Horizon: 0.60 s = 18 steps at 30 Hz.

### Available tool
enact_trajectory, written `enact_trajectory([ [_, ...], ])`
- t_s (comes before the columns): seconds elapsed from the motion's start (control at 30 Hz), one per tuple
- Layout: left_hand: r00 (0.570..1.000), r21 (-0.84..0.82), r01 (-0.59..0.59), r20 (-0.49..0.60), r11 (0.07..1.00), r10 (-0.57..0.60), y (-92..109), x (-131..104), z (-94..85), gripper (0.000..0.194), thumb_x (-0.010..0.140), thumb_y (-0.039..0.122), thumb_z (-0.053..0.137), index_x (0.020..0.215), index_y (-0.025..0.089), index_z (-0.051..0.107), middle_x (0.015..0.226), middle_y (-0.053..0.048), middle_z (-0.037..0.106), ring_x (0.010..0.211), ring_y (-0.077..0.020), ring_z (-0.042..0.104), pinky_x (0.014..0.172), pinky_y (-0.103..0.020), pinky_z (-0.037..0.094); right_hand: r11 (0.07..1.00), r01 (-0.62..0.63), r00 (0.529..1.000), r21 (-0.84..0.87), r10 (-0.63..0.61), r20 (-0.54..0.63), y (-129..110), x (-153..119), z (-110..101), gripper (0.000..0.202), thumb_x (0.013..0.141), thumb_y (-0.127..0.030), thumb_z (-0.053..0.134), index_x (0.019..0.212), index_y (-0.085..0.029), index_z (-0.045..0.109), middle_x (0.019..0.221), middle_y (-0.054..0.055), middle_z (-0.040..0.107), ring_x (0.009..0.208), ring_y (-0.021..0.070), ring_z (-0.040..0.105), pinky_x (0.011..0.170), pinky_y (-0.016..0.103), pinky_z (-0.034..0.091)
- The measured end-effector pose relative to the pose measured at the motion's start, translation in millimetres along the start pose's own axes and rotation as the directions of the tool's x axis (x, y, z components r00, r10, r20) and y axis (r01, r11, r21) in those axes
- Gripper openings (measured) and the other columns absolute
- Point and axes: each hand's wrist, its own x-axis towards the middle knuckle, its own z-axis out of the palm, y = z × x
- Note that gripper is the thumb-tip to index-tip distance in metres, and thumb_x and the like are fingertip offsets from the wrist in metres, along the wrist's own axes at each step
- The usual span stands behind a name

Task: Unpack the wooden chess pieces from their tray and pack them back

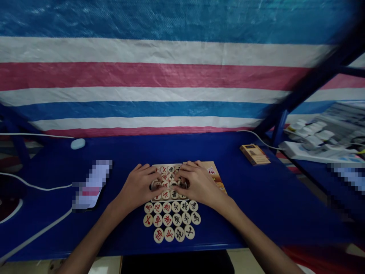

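Note:
A shallow pale tray (170,201) holds rows of round xiangqi pieces with red and black characters, among them a red-marked piece (165,195). My left hand (142,185) arches over the tray's left side, its thumb and curled fingers on the outer pieces. From the right, my right hand (202,185) does the same, thumb and forefinger around pieces there. My fingers partly hide the outer columns. In front of the tray, more xiangqi pieces (167,219) lie face up in three rows, red to the left and black to the right.
A printed brown box or lid (212,169) lies partly under my right hand. On the blue table (119,232) are a phone (92,184) at left, a light-blue case (78,143) and a small card box (254,154). White cables (37,184) cross the left side; a power strip (319,152) with plugs stands right.

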Motion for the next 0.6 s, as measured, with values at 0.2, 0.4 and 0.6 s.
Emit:
enact_trajectory([
  [0.2,0.999,0.008,0.012,0.032,1.0,-0.012,1.1,-1.5,6.5,0.025,0.089,0.047,0.07,0.088,0.023,0.069,0.086,0.0,0.069,0.081,-0.0194,0.061,0.079,-0.036,0.041,1.0,-0.004,1.0,-0.029,0.004,-0.003,-4.0,-0.6,-0.3,0.023,0.089,-0.047,0.07,0.088,-0.025,0.069,0.09,0.001,0.069,0.096,0.0233,0.061,0.089,0.04,0.031],
  [0.4,1.0,0.042,0.004,-0.006,0.999,-0.004,6.7,0.0,6.9,0.023,0.089,0.043,0.07,0.084,0.021,0.067,0.083,0.0,0.069,0.078,-0.019,0.061,0.075,-0.035,0.042,0.998,-0.012,0.999,-0.065,0.01,-0.03,-9.4,0.7,3.4,0.022,0.087,-0.045,0.069,0.083,-0.023,0.067,0.088,0.002,0.068,0.091,0.0222,0.062,0.091,0.041,0.032],
  [0.6,1.0,0.065,0.01,-0.014,0.998,-0.009,12.0,1.3,9.0,0.018,0.086,0.036,0.07,0.08,0.02,0.063,0.083,-0.001,0.068,0.076,-0.0191,0.061,0.072,-0.035,0.044,0.994,-0.008,0.999,-0.109,0.004,-0.043,-16.3,-0.2,6.4,0.018,0.089,-0.038,0.062,0.082,-0.022,0.065,0.09,0.004,0.067,0.09,0.0226,0.063,0.095,0.041,0.034],
])
